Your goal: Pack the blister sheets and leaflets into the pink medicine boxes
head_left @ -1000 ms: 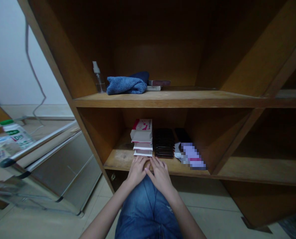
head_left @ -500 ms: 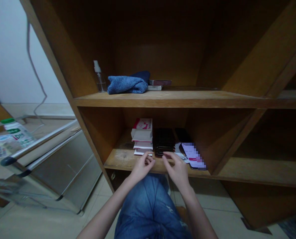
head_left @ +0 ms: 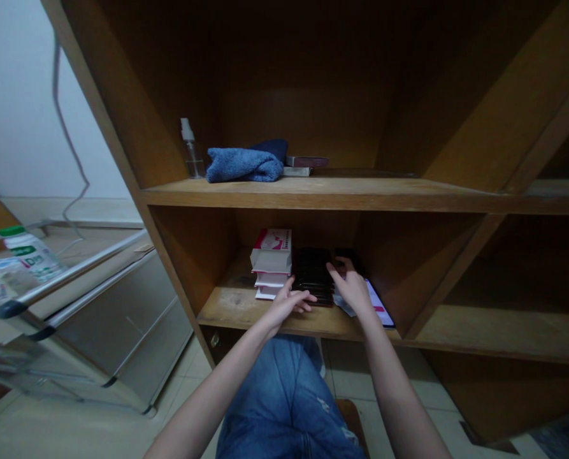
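Note:
On the lower shelf stands a stack of flat, dark, shiny packets [head_left: 313, 271]. At its front left edge is my left hand [head_left: 288, 307], fingers stretched out and apart, holding nothing I can see. My right hand [head_left: 353, 288] reaches in at the stack's right side, thumb and fingers spread; whether the fingertips touch the packets is unclear. Left of the stack are several white and pink boxes [head_left: 271, 261], piled up. A phone with a lit screen [head_left: 380, 306] lies partly behind my right wrist. Beside it, a pale wrapper [head_left: 342, 305] is half covered.
The upper shelf [head_left: 313, 199] holds a clear spray bottle [head_left: 194, 153], a folded blue towel [head_left: 246, 164] and small flat boxes [head_left: 308, 162]. To the left stands a metal-framed cart [head_left: 136, 319] with a green-capped white bottle [head_left: 30, 255]. My knees are under the lower shelf.
Both hands have moved forward to the dark stack, the right one up and rightward, now over part of the phone. The left fingers, curled before, have stretched out.

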{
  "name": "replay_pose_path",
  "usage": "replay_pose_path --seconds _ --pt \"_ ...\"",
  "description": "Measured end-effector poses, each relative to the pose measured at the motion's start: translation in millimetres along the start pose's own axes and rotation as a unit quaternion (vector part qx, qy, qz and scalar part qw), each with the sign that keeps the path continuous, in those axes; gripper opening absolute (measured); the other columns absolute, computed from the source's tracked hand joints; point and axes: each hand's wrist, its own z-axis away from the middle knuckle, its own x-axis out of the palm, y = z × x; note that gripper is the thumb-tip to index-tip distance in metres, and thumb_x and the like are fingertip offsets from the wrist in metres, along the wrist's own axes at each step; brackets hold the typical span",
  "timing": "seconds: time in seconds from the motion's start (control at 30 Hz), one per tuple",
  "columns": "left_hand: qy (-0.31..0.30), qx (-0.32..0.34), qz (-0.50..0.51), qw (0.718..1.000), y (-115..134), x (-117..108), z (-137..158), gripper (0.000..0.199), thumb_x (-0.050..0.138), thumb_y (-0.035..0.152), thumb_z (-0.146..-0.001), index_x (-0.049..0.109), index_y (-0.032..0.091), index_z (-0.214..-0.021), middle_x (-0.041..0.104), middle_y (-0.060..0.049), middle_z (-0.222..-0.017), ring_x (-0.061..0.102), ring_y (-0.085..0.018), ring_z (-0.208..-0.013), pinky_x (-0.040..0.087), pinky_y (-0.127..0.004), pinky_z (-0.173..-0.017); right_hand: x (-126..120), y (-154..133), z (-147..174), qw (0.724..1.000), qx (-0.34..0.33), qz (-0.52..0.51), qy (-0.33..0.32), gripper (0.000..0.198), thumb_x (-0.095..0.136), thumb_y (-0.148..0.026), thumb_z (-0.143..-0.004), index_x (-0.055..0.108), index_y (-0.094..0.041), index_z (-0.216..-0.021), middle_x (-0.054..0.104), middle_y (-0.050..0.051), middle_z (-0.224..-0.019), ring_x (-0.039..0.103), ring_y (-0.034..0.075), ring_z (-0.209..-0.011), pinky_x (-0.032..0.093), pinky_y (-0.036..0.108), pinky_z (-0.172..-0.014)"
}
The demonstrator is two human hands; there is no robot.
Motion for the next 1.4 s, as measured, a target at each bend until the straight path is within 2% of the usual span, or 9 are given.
replay_pose_path --seconds 0.3,0.53,0.73,0.9,1.17,1.3,1.4 --pt "-0.002 -0.027 0.046 0.999 6 3 -1 0.074 0.062 0.025 -0.078 0.019 0.013 -0.137 0.071 -0.012 -0.089 0.064 -0.011 -0.063 0.044 -0.018 -0.055 16 6 -1 0.996 0.020 -0.080 0.014 0.046 0.050 -0.048 -0.080 0.051 -0.021 -0.116 0.067 0.010 -0.103 0.062 0.027 -0.096 0.044 0.038 -0.081" --pt "-0.015 -0.036 0.107 0.994 11 6 3 0.067 0.060 0.021 -0.078 0.023 0.017 -0.133 0.071 -0.012 -0.092 0.065 -0.012 -0.068 0.045 -0.019 -0.057 25 9 -3 0.990 0.033 -0.135 0.033 0.046 0.051 -0.051 -0.077 0.056 -0.020 -0.110 0.067 0.011 -0.104 0.061 0.026 -0.098 0.043 0.039 -0.083" --pt "-0.037 -0.020 0.144 0.989 12 8 3 0.060 0.060 0.022 -0.078 0.029 0.021 -0.129 0.070 -0.011 -0.094 0.066 -0.012 -0.070 0.045 -0.019 -0.059 30 6 -6 0.979 0.047 -0.189 0.064 0.048 0.049 -0.055 -0.076 0.058 -0.020 -0.106 0.068 0.011 -0.099 0.063 0.026 -0.091 0.045 0.038 -0.080" --pt "-0.049 -0.017 0.157 0.986 12 13 3 0.065 0.058 0.021 -0.080 0.022 0.023 -0.133 0.070 -0.011 -0.095 0.066 -0.012 -0.070 0.046 -0.021 -0.061 29 4 -11 0.975 0.064 -0.198 0.078 0.045 0.051 -0.054 -0.073 0.060 -0.019 -0.102 0.068 0.010 -0.095 0.063 0.026 -0.089 0.045 0.038 -0.079" --pt "-0.042 -0.023 0.173 0.984 13 20 4 0.076 0.063 0.024 -0.076 0.018 0.024 -0.137 0.070 -0.011 -0.094 0.066 -0.014 -0.071 0.047 -0.022 -0.061 43 9 -15 0.930 0.094 -0.335 0.116 0.043 0.061 -0.046 -0.065 0.062 -0.014 -0.094 0.068 0.013 -0.093 0.063 0.027 -0.088 0.046 0.040 -0.080" --pt "-0.031 -0.014 0.185 0.982 15 23 5 0.082 0.064 0.023 -0.075 0.014 0.028 -0.139 0.066 -0.013 -0.107 0.065 -0.015 -0.080 0.048 -0.024 -0.064 40 0 -11 0.918 0.091 -0.361 0.136 0.046 0.059 -0.045 -0.065 0.062 -0.012 -0.096 0.067 0.015 -0.096 0.063 0.026 -0.090 0.047 0.039 -0.080" --pt "-0.020 0.000 0.198 0.980 20 29 7 0.078 0.064 0.022 -0.075 0.019 0.033 -0.138 0.058 -0.012 -0.121 0.063 -0.017 -0.090 0.049 -0.026 -0.067 31 -13 -5 0.889 0.099 -0.413 0.171 0.045 0.062 -0.042 -0.062 0.060 -0.012 -0.096 0.067 0.014 -0.095 0.063 0.025 -0.091 0.046 0.040 -0.083"
